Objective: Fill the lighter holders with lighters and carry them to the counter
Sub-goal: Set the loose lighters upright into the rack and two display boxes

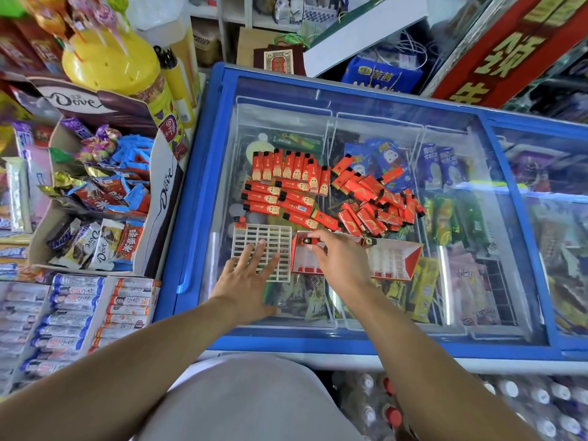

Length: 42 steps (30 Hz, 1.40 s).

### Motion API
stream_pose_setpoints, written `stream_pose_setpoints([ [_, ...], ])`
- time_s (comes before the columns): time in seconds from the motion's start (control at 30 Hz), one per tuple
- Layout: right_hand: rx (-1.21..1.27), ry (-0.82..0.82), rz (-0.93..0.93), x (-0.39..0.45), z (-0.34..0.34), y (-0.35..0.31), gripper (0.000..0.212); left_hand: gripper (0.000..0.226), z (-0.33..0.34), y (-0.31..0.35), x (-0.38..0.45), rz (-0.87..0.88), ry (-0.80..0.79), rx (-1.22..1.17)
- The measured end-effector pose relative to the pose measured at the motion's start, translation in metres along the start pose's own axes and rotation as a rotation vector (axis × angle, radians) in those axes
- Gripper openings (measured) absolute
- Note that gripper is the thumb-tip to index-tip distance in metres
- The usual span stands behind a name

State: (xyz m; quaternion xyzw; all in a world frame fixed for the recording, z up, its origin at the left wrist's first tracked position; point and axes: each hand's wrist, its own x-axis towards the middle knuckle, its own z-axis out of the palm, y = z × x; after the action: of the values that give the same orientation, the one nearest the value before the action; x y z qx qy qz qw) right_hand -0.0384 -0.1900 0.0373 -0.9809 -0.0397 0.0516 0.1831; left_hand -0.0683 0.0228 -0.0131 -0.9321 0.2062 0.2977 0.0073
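Head view: left grip [251,275] flat on grid holder [261,253]; right grip [337,256] pinches lighter [308,241].

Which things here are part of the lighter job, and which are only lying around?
Job: red lighters, white grid holder, red box holder, left hand, right hand.
Lying around: freezer lid, Dove chocolate box, yellow lollipop stand, bottles.

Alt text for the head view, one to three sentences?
The right hand sets a red lighter into a red cardboard lighter holder on a blue glass-topped freezer. The left hand rests flat on a white plastic grid holder.
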Motion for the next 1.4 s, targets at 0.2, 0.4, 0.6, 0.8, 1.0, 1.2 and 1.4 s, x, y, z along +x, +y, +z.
stream_pose_setpoints([
  [0.2, -0.042, 0.009, -0.049, 0.0049, 0.0013, -0.0048, 0.027, 0.114, 0.0031, -0.0029, 0.0015, 0.003, -0.027, -0.047],
  [0.4, -0.063, -0.018, -0.062, 0.0086, 0.0011, -0.0038, 0.028, 0.113, 0.0053, -0.0015, 0.0013, -0.024, -0.029, -0.078],
  [0.6, -0.082, -0.026, -0.066, 0.0097, 0.001, -0.0025, 0.028, 0.112, 0.004, -0.0035, 0.0017, -0.007, -0.038, -0.081],
  [0.8, -0.104, -0.034, -0.072, 0.01, 0.0018, -0.0007, 0.029, 0.113, 0.006, -0.0046, 0.0015, 0.001, -0.034, -0.074],
  [1.0, -0.051, 0.095, -0.068, 0.0072, 0.0019, -0.0006, 0.031, 0.114, 0.0057, -0.005, 0.0019, 0.003, -0.034, -0.086],
  [1.2, -0.049, 0.144, -0.083, 0.0057, -0.0006, -0.0015, 0.021, 0.114, 0.0044, -0.0046, 0.0015, 0.001, -0.043, -0.089],
  [1.4, -0.027, 0.147, -0.105, 0.0073, 0.0007, -0.0044, 0.009, 0.113, 0.0039, -0.0047, 0.0005, 0.005, -0.047, -0.099],
])
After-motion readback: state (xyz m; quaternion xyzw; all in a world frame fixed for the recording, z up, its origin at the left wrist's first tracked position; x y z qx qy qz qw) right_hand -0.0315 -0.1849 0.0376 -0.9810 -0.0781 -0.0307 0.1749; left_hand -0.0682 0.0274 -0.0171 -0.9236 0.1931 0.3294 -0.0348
